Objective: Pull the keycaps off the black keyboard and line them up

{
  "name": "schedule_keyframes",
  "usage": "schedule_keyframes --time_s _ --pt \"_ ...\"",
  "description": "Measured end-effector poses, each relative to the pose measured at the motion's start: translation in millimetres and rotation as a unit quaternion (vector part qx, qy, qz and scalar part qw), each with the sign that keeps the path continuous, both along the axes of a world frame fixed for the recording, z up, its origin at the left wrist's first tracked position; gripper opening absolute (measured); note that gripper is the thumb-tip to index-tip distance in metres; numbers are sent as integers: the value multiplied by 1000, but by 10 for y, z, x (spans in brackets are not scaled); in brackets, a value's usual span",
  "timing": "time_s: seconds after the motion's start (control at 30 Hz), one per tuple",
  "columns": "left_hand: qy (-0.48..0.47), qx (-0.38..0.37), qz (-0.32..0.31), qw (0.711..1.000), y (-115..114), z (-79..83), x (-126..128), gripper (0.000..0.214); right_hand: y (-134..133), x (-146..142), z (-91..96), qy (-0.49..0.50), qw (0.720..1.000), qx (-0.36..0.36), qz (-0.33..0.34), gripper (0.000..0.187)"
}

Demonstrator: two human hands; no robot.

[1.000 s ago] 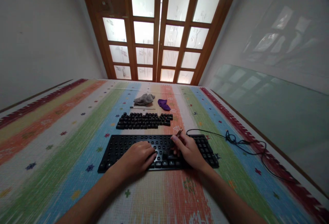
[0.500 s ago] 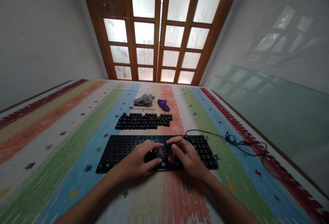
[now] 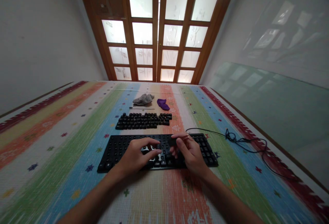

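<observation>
A black keyboard (image 3: 117,150) lies on the table in front of me, many of its key sockets bare on the left side; keycaps fill the number pad at the right. Over its middle, my left hand (image 3: 141,153) has thumb and index finger bent around a small black keycap (image 3: 158,146) at their tips. My right hand (image 3: 189,150), just to the right, pinches a dark keycap-like piece (image 3: 171,142) between thumb and fingers, above the keyboard. Part of the lower key rows is hidden beneath both hands.
Loose black keycaps (image 3: 142,121) sit in rows behind the keyboard. Beyond them are a thin stick (image 3: 142,108), a crumpled grey cloth (image 3: 144,99) and a purple cloth (image 3: 163,104). The keyboard's cable (image 3: 240,141) coils on the striped tablecloth (image 3: 84,141) at right.
My left thumb and index finger have come closer together and shifted slightly left. The right hand has moved a little right with its dark piece, widening the space between the hands.
</observation>
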State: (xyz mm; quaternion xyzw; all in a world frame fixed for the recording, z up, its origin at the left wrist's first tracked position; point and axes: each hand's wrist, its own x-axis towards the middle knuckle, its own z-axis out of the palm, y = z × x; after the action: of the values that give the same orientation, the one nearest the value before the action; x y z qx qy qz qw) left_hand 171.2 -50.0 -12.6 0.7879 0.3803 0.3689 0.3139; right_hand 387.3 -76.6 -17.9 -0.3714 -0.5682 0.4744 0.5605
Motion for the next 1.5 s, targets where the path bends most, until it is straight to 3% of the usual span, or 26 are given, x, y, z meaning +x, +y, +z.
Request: schedule_keyframes --time_s 0.2,0.57,0.7,0.93,1.1,1.5 --pt "3 114 -19 993 57 6 35 15 20 8 -23 -33 999 10 -25 27" --pt "52 106 -25 993 141 187 34 14 -4 19 7 -52 995 35 -81 32" --pt "87 137 -28 986 247 228 57 13 -11 39 12 -98 989 63 -95 30" --pt "268 240 -37 932 706 206 194 10 -42 81 8 -191 967 128 -114 19" --pt "384 259 -47 885 941 135 318 10 -47 91 26 -200 960 145 -133 19" --pt "419 261 -35 869 1032 55 381 15 -93 72 59 -211 947 202 -137 16"
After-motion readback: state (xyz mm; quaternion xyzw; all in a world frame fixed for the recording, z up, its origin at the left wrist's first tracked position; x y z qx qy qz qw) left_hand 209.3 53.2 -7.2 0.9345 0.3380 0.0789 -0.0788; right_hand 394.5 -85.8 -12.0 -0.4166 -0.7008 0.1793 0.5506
